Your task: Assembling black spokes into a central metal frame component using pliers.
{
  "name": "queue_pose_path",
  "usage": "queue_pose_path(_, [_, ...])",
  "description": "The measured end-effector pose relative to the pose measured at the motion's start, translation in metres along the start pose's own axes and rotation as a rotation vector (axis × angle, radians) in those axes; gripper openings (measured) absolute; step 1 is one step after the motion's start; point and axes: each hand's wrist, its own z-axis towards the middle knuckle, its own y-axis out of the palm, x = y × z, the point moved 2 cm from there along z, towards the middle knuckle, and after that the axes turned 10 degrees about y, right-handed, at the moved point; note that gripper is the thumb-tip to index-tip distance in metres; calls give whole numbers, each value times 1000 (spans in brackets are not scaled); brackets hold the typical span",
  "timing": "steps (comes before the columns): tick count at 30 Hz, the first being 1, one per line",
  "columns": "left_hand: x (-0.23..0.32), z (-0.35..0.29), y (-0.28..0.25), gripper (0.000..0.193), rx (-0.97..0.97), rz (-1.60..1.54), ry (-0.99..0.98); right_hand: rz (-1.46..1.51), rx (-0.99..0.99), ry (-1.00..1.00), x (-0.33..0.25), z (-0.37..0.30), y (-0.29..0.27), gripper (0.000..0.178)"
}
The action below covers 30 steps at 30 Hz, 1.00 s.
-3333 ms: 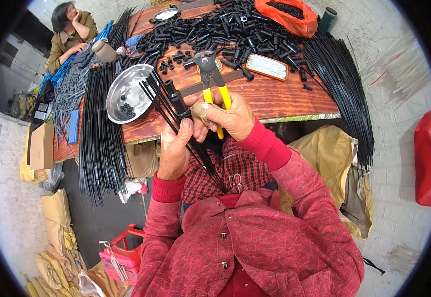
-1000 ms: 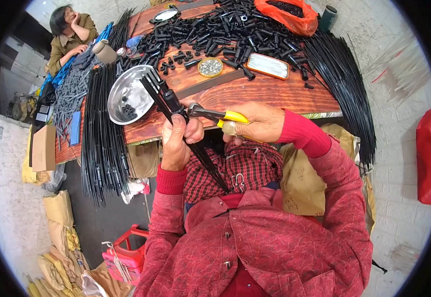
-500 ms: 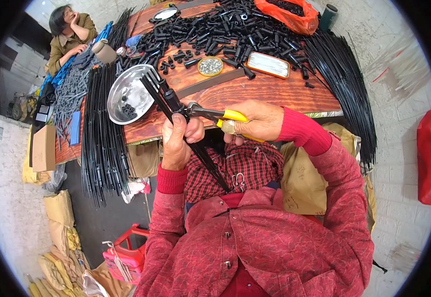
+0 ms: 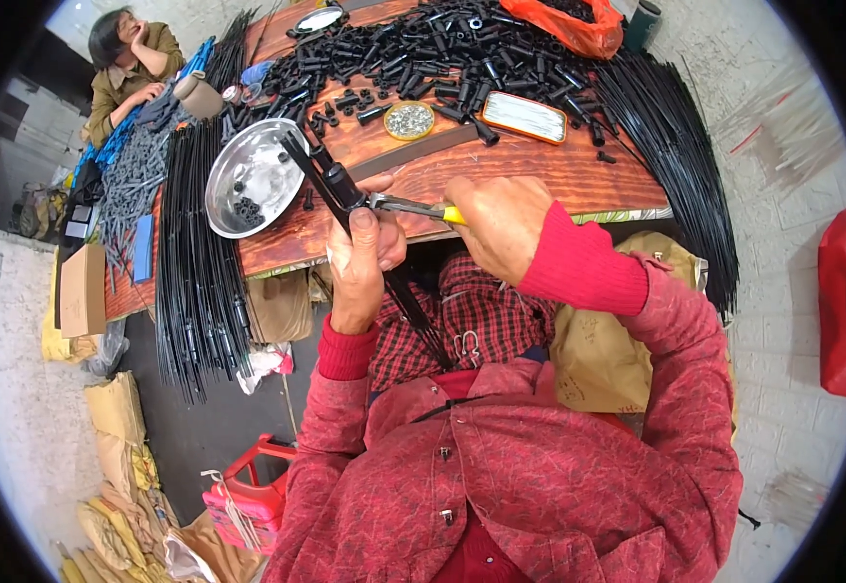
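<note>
My left hand (image 4: 365, 257) grips a bundle of thin black rods (image 4: 345, 199) with black plastic joints, held slanted over the front edge of the wooden table (image 4: 540, 180). My right hand (image 4: 501, 223) holds yellow-handled pliers (image 4: 413, 206), and their jaws meet the rods just above my left thumb. The rods' lower ends run down toward my lap. A shiny metal bowl (image 4: 253, 180) with a few small black pieces sits just left of the rods.
Many black plastic tubes (image 4: 442, 49), a round tin of small metal parts (image 4: 409, 120), a flat oblong tin (image 4: 525, 117) and an orange bag (image 4: 578, 24) lie on the table. Long black rod bundles (image 4: 195, 262) hang off both sides. A seated person (image 4: 127, 63) is far left.
Earlier the pliers pointed up, away from the rods. My right hand has swung them sideways, and their jaws now sit on the rods beside my left thumb.
</note>
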Motion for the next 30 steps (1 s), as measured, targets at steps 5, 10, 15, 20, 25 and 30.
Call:
queue_pose_path(5, [1, -3, -4, 46, 7, -97, -47, 306, -276, -26, 10, 6, 5, 13])
queue_pose_path(10, [1, -7, -9, 45, 18, -154, -49, 728, -690, 26, 14, 12, 8, 21])
queue_pose_path(15, [4, -8, -6, 40, 4, -117, -41, 740, -835, 93, 11, 14, -7, 26])
queue_pose_path(20, [1, -8, -4, 40, 24, -55, -19, 606, -819, 80, 11, 18, -21, 29])
queue_pose_path(25, [2, -6, -1, 39, 30, -39, -28, 544, -830, 95, 12, 23, -28, 29])
queue_pose_path(30, [-1, -7, 2, 50, 60, 38, 4, -50, -429, -1, -3, 24, -31, 20])
